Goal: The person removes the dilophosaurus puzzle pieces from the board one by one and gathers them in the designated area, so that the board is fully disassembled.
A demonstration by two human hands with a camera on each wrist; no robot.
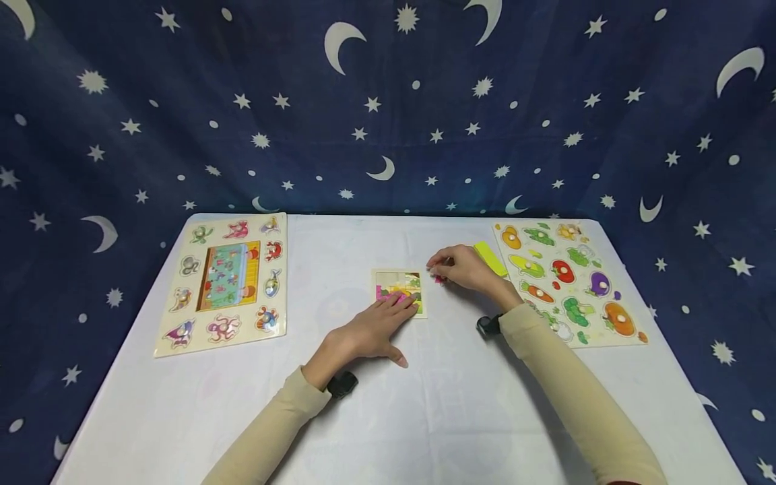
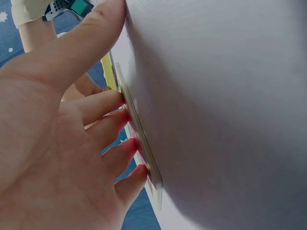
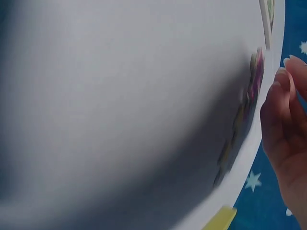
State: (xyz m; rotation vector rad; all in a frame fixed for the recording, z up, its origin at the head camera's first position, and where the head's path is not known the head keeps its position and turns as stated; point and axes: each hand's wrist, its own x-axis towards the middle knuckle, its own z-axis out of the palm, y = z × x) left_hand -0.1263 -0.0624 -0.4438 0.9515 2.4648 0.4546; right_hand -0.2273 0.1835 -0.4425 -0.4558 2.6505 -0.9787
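Note:
A small square puzzle board [image 1: 423,296] with a colourful picture lies mid-table. My left hand [image 1: 374,330] rests its fairly straight fingers on the board's lower part, thumb spread out to the side. In the left wrist view, the fingertips of this hand [image 2: 72,129] touch the board [image 2: 139,129], seen edge-on. To the board's right, my right hand [image 1: 463,268] hovers with loosely bent fingers over small puzzle pieces [image 1: 439,278]. The right wrist view shows these pieces [image 3: 240,117] in a blurred row on the table, the hand [image 3: 285,120] beyond them, nothing visible between its fingertips.
A sea-animal peg puzzle board [image 1: 176,283] lies at the left of the white table [image 1: 339,417]. On the right lies a vegetable peg puzzle board [image 1: 560,296], with a yellow-green flat piece [image 1: 490,259] beside it. A dark blue star-and-moon curtain [image 1: 388,114] hangs behind.

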